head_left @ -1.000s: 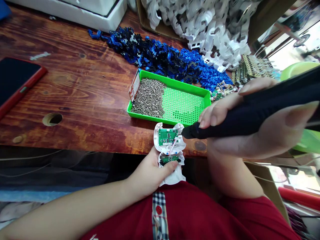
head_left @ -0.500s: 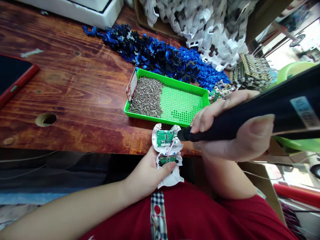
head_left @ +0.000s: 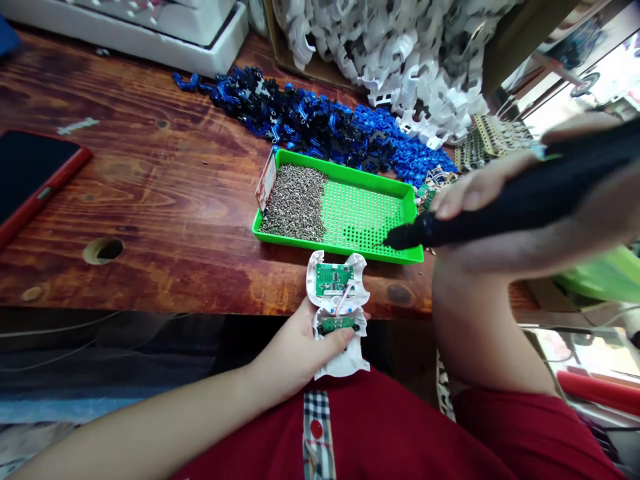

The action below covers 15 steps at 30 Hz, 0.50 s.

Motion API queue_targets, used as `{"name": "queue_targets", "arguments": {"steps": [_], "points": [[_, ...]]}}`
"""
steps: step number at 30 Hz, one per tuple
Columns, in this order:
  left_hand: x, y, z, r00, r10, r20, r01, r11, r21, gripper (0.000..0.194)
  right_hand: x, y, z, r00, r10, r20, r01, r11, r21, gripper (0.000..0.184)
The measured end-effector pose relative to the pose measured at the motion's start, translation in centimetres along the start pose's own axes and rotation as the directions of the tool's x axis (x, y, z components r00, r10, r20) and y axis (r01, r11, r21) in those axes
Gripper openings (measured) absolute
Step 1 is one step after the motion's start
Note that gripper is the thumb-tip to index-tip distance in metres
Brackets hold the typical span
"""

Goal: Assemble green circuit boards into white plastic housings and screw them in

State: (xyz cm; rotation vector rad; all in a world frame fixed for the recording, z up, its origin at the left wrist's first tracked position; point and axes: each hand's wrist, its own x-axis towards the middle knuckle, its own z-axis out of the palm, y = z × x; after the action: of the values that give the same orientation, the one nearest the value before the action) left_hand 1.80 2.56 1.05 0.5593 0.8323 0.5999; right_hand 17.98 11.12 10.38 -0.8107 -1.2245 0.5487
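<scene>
Clamping the white casing just on the near side of the green tray, the left hand faces the right hand, wrapped round a black screwdriver pointing left over the tray.

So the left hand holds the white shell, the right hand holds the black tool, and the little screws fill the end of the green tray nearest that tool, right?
Not quite: the head view shows the little screws at the end of the green tray farthest from the black tool. The left hand does hold the white shell, and the right hand the tool.
</scene>
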Motion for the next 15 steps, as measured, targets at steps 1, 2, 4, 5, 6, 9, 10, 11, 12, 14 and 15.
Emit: {"name": "queue_targets", "arguments": {"steps": [1,2,4,5,6,9,10,11,12,14,15], "points": [[0.0,0.0,0.0,1.000,-0.007,0.004,0.007,1.000,-0.028,0.056,0.4,0.8,0.3,0.999,-0.020,-0.050,0.022,0.999,0.033,0.025],[0.0,0.0,0.0,1.000,-0.009,0.007,0.009,0.999,-0.051,0.056,0.8,1.7,0.6,0.996,-0.038,-0.076,0.044,0.997,0.069,0.023],[-0.1,0.1,-0.1,1.000,-0.011,0.020,0.012,0.997,-0.078,0.056,1.3,3.6,1.2,0.997,-0.055,-0.058,0.060,0.994,0.090,0.025],[-0.1,0.1,-0.1,1.000,-0.013,0.026,0.015,0.996,-0.083,0.057,1.5,4.5,1.4,0.998,-0.060,-0.037,0.063,0.994,0.092,0.026],[-0.1,0.2,0.0,0.999,-0.018,0.033,0.021,0.996,-0.086,0.057,1.7,5.3,1.5,0.997,-0.070,-0.027,0.072,0.993,0.094,0.026],[-0.2,0.5,0.0,0.998,-0.040,0.037,0.043,0.995,-0.089,0.058,1.8,6.8,1.5,0.995,-0.103,-0.015,0.104,0.989,0.106,0.024],[-0.2,0.6,0.1,0.998,-0.044,0.037,0.048,0.995,-0.088,0.058,1.8,7.1,1.5,0.994,-0.106,-0.011,0.106,0.989,0.107,0.024],[-0.2,0.6,0.1,0.998,-0.048,0.043,0.051,0.995,-0.086,0.059,1.8,7.2,1.5,0.995,-0.103,-0.007,0.103,0.989,0.104,0.024],[-0.2,0.6,0.1,0.998,-0.050,0.049,0.054,0.995,-0.084,0.060,1.7,7.2,1.5,0.995,-0.095,-0.007,0.095,0.991,0.096,0.025],[-0.2,0.7,0.0,0.997,-0.053,0.061,0.057,0.995,-0.078,0.062,1.7,7.2,1.5,0.997,-0.072,-0.010,0.072,0.995,0.074,0.025],[-0.1,0.6,0.0,0.997,-0.054,0.063,0.059,0.995,-0.076,0.062,1.6,7.2,1.5,0.998,-0.060,-0.017,0.061,0.996,0.059,0.025]]}}
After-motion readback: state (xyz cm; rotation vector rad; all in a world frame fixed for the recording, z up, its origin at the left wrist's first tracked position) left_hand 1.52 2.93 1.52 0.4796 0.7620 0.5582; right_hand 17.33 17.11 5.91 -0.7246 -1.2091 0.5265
